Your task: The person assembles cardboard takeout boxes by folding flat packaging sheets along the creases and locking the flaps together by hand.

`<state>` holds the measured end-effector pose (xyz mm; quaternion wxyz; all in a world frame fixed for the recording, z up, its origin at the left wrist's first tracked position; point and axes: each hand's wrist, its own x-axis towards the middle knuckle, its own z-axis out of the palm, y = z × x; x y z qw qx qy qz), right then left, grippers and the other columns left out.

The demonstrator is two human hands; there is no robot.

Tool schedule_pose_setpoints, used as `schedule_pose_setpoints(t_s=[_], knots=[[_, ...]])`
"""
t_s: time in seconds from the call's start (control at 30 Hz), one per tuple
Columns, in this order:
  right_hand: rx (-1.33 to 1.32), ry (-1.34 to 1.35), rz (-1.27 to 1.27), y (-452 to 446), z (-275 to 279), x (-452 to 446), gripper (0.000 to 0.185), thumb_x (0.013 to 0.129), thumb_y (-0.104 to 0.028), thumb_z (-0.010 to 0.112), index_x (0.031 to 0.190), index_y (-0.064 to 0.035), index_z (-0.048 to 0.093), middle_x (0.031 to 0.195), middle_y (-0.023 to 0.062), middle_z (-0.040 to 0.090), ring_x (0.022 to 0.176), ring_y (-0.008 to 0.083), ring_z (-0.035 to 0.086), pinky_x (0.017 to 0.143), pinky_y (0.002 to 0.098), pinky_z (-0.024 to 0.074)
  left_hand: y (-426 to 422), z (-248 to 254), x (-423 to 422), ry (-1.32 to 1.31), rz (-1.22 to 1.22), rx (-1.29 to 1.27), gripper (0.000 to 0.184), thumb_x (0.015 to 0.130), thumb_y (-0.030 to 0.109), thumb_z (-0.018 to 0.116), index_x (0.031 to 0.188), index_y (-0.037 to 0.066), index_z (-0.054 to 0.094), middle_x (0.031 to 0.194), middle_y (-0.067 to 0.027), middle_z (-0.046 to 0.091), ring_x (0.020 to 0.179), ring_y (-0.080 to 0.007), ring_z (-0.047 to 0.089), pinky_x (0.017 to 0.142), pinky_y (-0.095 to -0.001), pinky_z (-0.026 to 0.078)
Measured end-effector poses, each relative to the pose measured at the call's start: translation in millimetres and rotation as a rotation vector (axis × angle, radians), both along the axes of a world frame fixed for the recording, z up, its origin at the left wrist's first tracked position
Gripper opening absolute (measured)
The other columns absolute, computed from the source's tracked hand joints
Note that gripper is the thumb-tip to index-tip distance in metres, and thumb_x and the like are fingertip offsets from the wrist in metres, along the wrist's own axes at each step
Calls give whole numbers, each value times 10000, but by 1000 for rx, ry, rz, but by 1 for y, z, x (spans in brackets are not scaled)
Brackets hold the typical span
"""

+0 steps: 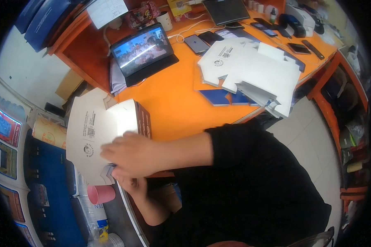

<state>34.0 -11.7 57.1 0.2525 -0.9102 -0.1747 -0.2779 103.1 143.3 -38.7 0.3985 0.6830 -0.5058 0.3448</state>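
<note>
Right hand [132, 154]: fingers bent, close together, motion-blurred; what the tips press cannot be told.
Left hand [132, 185]: partly covered by the right; fingertips near the slotted flap [107, 174], pinch or not, cannot tell.
Part-folded carton [103, 123]: beneath and beyond the right fingers, which hide its near corner.
Lid print [88, 150]: beside the right fingertips; small text unreadable.
Pink cup [101, 194]: just below the left fingers.
Flat carton blanks [268, 70]: well apart from both hands' fingers; count unclear.
</note>
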Motion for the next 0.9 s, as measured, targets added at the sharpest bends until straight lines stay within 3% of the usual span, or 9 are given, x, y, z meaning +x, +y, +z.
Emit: schedule_pose_setpoints(t_s=[0.1,0.13,0.17,0.3,0.37,0.5,0.57,0.77,0.9], knots=[[45,-200,-217,-60,13,-58,337,897,-248,617,1138,-13,618,1153,155,639,1117,307,589,962,426,440,-3,13,-8,-23,101,117,179,742,9,753,849,75,626,857,-83,595,824,-266,546,794,-387,410],[92,-36,-319,-84,25,-84,316,896,-221,625,1154,-39,627,1148,142,646,1103,291,600,973,420,442,-6,12,-9,-19,126,89,185,717,42,778,833,81,639,841,-72,588,820,-268,539,806,-403,396],[-55,-157,-545,-107,9,-106,280,907,-206,613,1145,-60,646,1108,145,666,1078,281,615,957,406,457,-9,10,-10,-16,150,59,195,693,75,803,817,87,652,825,-60,581,817,-271,532,817,-418,382],[-28,291,-1126,-164,22,-198,346,922,-286,609,1155,-36,660,999,187,700,927,310,670,857,392,513,-11,9,-7,-185,237,101,275,704,67,810,909,74,627,856,-73,571,875,-268,539,932,-470,408],[78,480,-1181,-187,26,-223,364,892,-290,661,1155,-39,679,1010,175,711,912,281,685,837,365,529,-11,-2,-1,-159,226,52,282,709,66,807,924,75,625,885,-74,572,902,-266,547,991,-508,380],[399,583,-907,-225,10,-256,352,837,-254,731,1127,-55,706,1028,147,717,881,222,697,809,323,534,-15,-7,-6,-177,265,-5,257,746,76,775,949,76,618,1004,-91,562,1002,-278,553,1047,-537,356],[470,582,-885,-231,6,-261,347,818,-235,752,1114,-57,714,1026,135,721,875,202,695,811,306,525,-18,-7,-14,-189,268,-99,235,797,178,748,976,96,620,1030,-95,555,1017,-283,542,1040,-536,369],[616,639,-774,-255,-1,-267,323,851,-248,717,1112,-59,716,1004,123,726,884,187,689,834,261,490,-31,18,-44,-248,-44,-137,276,899,247,643,1100,83,551,1122,-133,532,1151,-323,514,1029,-498,401],[618,566,-967,-254,-5,-268,269,942,-170,596,1094,36,678,935,149,707,829,191,673,791,272,509,-39,19,-60,-187,-170,-99,316,906,332,623,1081,81,547,1089,-138,544,1126,-327,530,992,-495,435]])
